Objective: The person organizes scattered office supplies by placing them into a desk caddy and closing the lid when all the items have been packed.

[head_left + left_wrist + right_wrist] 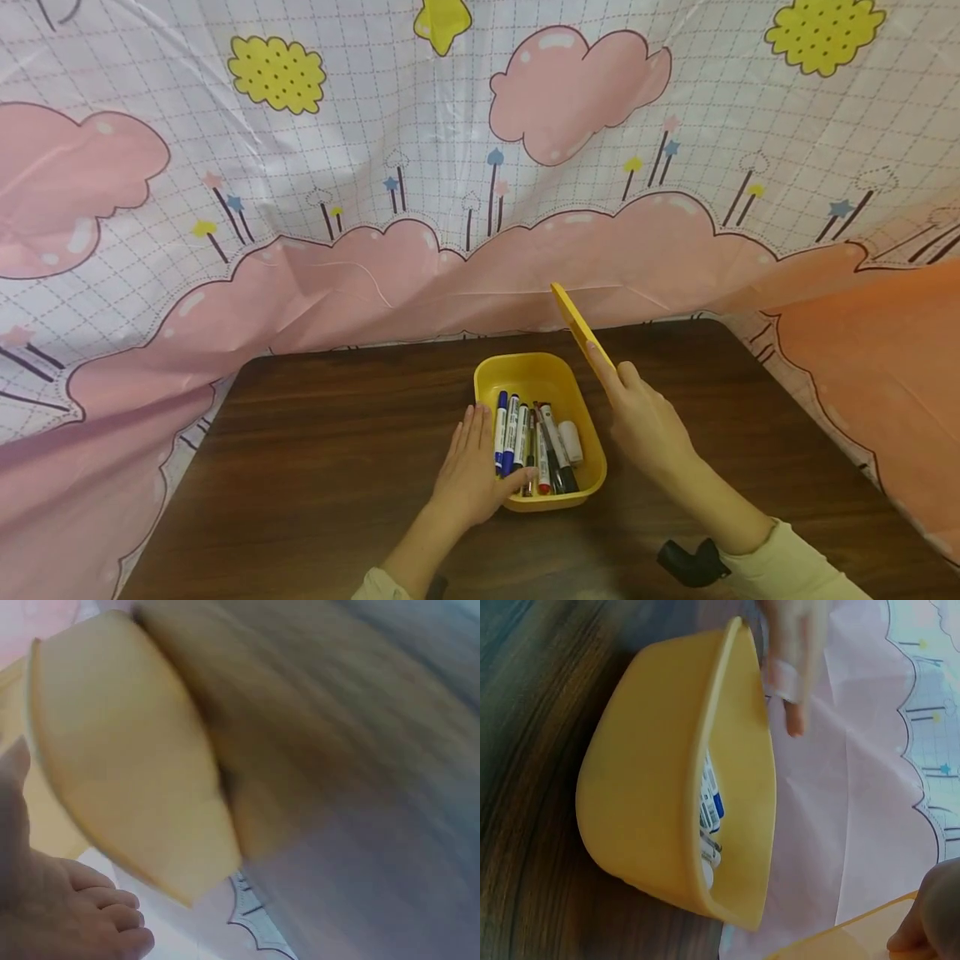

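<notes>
A yellow plastic box (534, 375) stands uncovered on the table, with several markers (517, 437) lying lengthwise inside. Some have blue ends, one a red end, and others black ends. A short white rounded piece (570, 442) lies at the right inside wall. My left hand (471, 477) rests at the box's left side, fingers extended along the rim and thumb reaching over the near left corner. To the right, my right hand (654, 423) holds a yellow lid (573, 321) by its edge, tilted steeply above the table. The right wrist view shows the lid (855, 939) beside the box wall (645, 772).
The dark wood-grain table (337, 433) has its far edge against a hanging cloth (375, 283) printed with clouds and stars. A black object (692, 564) shows beside my right sleeve.
</notes>
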### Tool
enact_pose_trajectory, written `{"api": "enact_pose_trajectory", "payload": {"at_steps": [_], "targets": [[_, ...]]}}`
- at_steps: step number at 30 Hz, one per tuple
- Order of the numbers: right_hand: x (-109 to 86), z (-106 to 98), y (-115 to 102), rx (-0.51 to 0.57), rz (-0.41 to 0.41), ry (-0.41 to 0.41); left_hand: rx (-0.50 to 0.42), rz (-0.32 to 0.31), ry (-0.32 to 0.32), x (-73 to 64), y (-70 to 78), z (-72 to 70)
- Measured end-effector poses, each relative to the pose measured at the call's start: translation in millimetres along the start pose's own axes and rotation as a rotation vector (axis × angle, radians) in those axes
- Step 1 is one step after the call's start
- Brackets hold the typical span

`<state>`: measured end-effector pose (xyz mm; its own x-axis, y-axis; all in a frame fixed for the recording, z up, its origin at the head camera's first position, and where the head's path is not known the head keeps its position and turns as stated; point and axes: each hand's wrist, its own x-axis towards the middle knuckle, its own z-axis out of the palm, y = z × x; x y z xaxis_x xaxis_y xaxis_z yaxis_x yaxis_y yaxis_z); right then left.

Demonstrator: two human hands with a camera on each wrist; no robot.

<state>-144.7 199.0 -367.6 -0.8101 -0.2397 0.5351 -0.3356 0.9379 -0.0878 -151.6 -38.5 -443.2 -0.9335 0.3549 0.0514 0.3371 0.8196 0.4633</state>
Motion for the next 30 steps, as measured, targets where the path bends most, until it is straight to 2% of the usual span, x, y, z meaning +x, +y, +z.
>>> {"api": "enact_pose_trajectory", "payload": {"at_steps": [4,7,12,20,26,30], "targets": [[0.0,4.1,-4.5,-0.044,-0.063,0.051,-0.09,0.028,0.007,5.9,13.3,-10.3],[-1.1,7.3,-7.8,-0.051,-0.079,0.055,-0.128,0.059,0.024,9.1,25.4,-18.3],[-4.4,10.7,-12.8,-0.067,-0.102,0.026,-0.097,0.088,0.055,12.7,43.9,-27.0],[-5.9,12.3,-18.5,-0.079,-0.143,0.032,-0.084,0.158,0.107,19.5,69.5,-36.4],[-5.8,13.9,-21.7,-0.07,-0.119,-0.016,-0.13,0.178,0.102,23.9,80.5,-35.2],[-6.1,15.3,-21.8,-0.063,-0.123,-0.01,-0.128,0.198,0.09,26.7,83.8,-32.7]]}}
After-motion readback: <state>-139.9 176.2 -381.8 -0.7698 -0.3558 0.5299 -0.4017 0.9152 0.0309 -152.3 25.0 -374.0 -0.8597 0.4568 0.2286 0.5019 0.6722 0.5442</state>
